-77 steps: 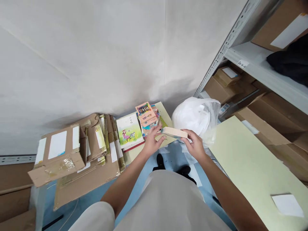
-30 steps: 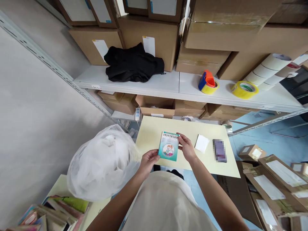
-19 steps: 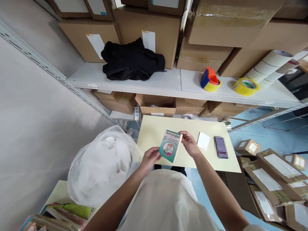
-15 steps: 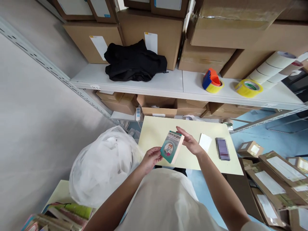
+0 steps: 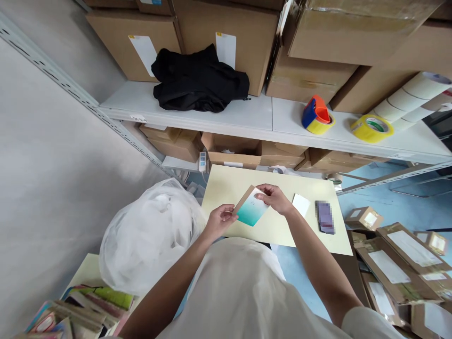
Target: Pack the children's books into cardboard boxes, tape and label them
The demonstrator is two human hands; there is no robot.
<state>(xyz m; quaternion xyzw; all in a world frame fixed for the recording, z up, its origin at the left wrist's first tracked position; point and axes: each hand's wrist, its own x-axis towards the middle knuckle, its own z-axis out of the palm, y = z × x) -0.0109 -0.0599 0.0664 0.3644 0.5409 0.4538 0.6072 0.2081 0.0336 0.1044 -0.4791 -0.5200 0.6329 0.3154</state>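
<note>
A small thick book [image 5: 251, 213] is held up over the pale yellow table [image 5: 219, 188], its white-to-teal cover facing me. My right hand [image 5: 278, 199] grips its upper right corner, thumb on the cover and fingers behind. At the book's left edge, my left hand [image 5: 219, 222] pinches the corner between thumb and fingers. To the right of the book lie a white card or paper [image 5: 301, 207] and a purple, phone-like object [image 5: 325, 217], blurred out in part.
A big white plastic bag [image 5: 151, 235] bulges left of the table, with stacked books [image 5: 81, 310] below it. Ahead runs a shelf [image 5: 259, 117] bearing a black garment [image 5: 201, 80], a tape dispenser [image 5: 318, 115] and tape rolls [image 5: 372, 128]. Cardboard boxes [image 5: 391, 263] are piled at right.
The book has been turned over: its illustrated front cover faced me before, and the teal-and-white side does now. My right hand has gone from beside the book to gripping its corner.
</note>
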